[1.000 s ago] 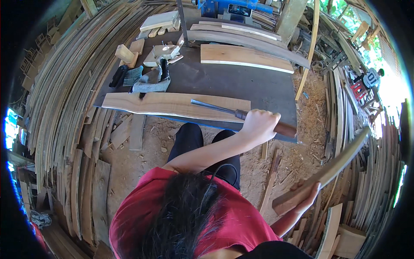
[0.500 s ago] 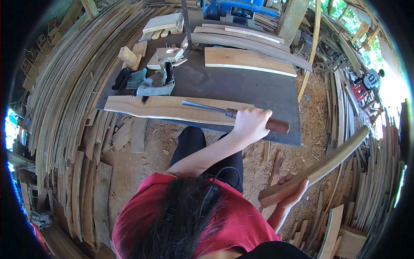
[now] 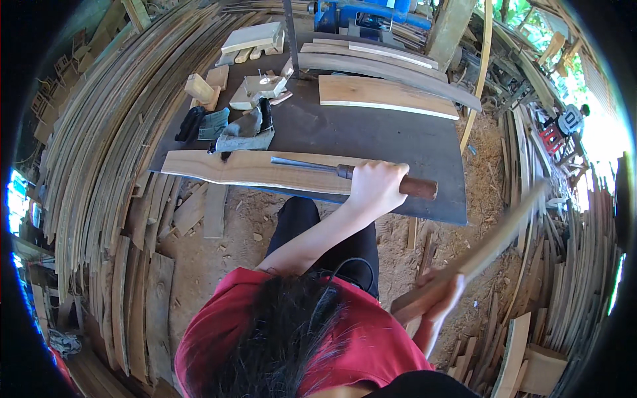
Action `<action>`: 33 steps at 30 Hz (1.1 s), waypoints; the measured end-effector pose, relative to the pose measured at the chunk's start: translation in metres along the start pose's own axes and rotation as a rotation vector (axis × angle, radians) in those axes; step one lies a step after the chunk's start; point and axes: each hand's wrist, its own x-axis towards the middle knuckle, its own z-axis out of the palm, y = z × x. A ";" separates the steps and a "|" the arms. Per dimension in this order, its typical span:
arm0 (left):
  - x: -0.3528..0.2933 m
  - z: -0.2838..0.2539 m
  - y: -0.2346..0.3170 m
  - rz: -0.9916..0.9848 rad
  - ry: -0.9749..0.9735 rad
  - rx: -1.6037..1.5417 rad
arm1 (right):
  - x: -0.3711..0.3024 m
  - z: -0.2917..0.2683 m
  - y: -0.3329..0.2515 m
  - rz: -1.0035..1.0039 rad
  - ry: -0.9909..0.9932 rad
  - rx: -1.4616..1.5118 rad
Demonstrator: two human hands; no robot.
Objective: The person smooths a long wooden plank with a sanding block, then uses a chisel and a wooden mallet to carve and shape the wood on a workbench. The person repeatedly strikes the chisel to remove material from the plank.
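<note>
My left hand (image 3: 378, 189) is wrapped around the wooden handle of a long chisel (image 3: 308, 164), held almost level over the near edge of the table. Its metal blade points left. Beneath it lies a long pale board (image 3: 255, 169) along that edge, with a dark spot toward its left part. Off the table to the right, my right hand (image 3: 441, 298) grips the lower end of a long, thick wooden bar (image 3: 474, 255). The bar slants up and away to the right, and its far end is blurred. Whether the blade touches the board, I cannot tell.
The dark table (image 3: 312, 126) holds a grey cloth (image 3: 245, 132), small wooden blocks (image 3: 260, 87), and a wide board (image 3: 385, 96). A blue machine (image 3: 365, 16) stands behind. Stacked planks (image 3: 119, 146) crowd the left. Another person (image 3: 569, 121) sits far right.
My left hand and the chisel have shifted slightly left. In my right hand the wooden bar has moved left and its far end now looks smeared by motion.
</note>
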 end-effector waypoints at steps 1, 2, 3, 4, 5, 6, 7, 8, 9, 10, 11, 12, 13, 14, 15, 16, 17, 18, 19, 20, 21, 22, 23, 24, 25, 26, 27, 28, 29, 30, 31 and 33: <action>0.000 -0.001 0.001 0.018 0.014 0.006 | -0.003 0.001 0.004 -0.023 -0.218 -0.126; 0.001 -0.003 0.001 0.035 0.028 0.012 | -0.012 0.004 0.009 0.088 -0.319 -0.019; 0.001 -0.006 -0.002 0.048 0.043 0.024 | -0.013 0.009 0.014 0.061 -0.300 -0.125; 0.006 -0.004 -0.012 0.032 0.096 0.005 | -0.012 0.011 0.012 0.058 -0.306 -0.158; 0.004 -0.005 -0.017 0.022 0.070 0.014 | -0.013 0.013 0.009 0.058 -0.310 -0.190; 0.002 -0.007 -0.020 0.013 0.044 0.024 | -0.011 0.011 -0.001 0.083 -0.338 -0.149; 0.000 -0.008 -0.021 0.010 0.042 0.036 | -0.002 0.011 -0.004 0.008 -0.261 -0.153; -0.002 -0.008 -0.022 0.007 0.040 0.048 | 0.002 0.011 -0.012 -0.065 -0.222 -0.186; -0.002 -0.008 -0.021 0.011 0.038 0.058 | 0.002 0.018 -0.020 -0.078 -0.124 -0.123; -0.003 -0.008 -0.021 0.017 0.045 0.048 | 0.001 0.023 -0.023 -0.091 -0.026 -0.060; -0.004 -0.007 -0.022 0.023 0.053 0.038 | 0.002 0.022 -0.018 -0.073 -0.096 -0.055; -0.004 -0.007 -0.022 0.028 0.063 0.025 | 0.004 0.019 -0.008 -0.057 -0.168 -0.053; -0.004 -0.007 -0.022 0.039 0.067 0.023 | 0.005 0.015 0.004 -0.040 -0.239 -0.047; -0.004 -0.007 -0.023 0.051 0.071 0.020 | 0.003 0.014 0.017 0.004 -0.329 -0.072; -0.004 -0.007 -0.022 0.070 0.070 0.019 | 0.003 0.005 0.035 -0.009 -0.359 -0.163; -0.004 -0.008 -0.028 0.053 0.071 0.041 | 0.003 0.003 0.049 -0.018 -0.399 -0.258; -0.004 -0.009 -0.038 0.036 0.072 0.063 | 0.005 -0.001 0.055 -0.013 -0.410 -0.297; -0.004 -0.010 -0.044 0.023 0.073 0.083 | 0.003 0.006 0.050 -0.010 -0.417 -0.334; -0.004 -0.013 -0.045 0.009 0.068 0.082 | 0.002 0.009 0.035 0.008 -0.395 -0.316; -0.003 -0.015 -0.045 0.020 0.068 0.078 | -0.001 0.017 0.019 0.028 -0.370 -0.301; -0.003 -0.017 -0.045 0.026 0.069 0.072 | -0.001 0.021 0.009 0.032 -0.280 -0.224; -0.003 -0.018 -0.046 0.032 0.071 0.065 | 0.000 0.025 0.001 0.036 -0.190 -0.147; -0.004 -0.018 -0.047 0.028 0.074 0.060 | -0.001 0.032 -0.006 -0.007 -0.125 -0.123; -0.004 -0.018 -0.047 0.024 0.078 0.059 | -0.001 0.039 -0.009 -0.050 -0.064 -0.095; -0.004 -0.019 -0.048 0.019 0.083 0.058 | -0.002 0.039 -0.005 -0.015 -0.144 -0.071; -0.004 -0.019 -0.048 0.033 0.084 0.059 | -0.003 0.035 0.004 0.019 -0.225 -0.048; -0.004 -0.019 -0.047 0.058 0.083 0.061 | -0.004 0.027 0.018 0.049 -0.298 -0.016; -0.004 -0.019 -0.047 0.076 0.081 0.062 | -0.003 0.012 0.042 0.115 -0.335 -0.069; -0.005 -0.019 -0.050 0.061 0.096 0.063 | 0.000 0.011 0.051 0.057 -0.452 -0.211; -0.004 -0.020 -0.057 0.043 0.112 0.063 | -0.003 0.018 0.050 0.046 -0.499 -0.238; -0.004 -0.021 -0.062 0.026 0.128 0.064 | -0.006 0.022 0.050 0.034 -0.542 -0.264; -0.006 -0.025 -0.064 0.023 0.111 0.084 | -0.003 0.023 0.029 0.008 -0.511 -0.288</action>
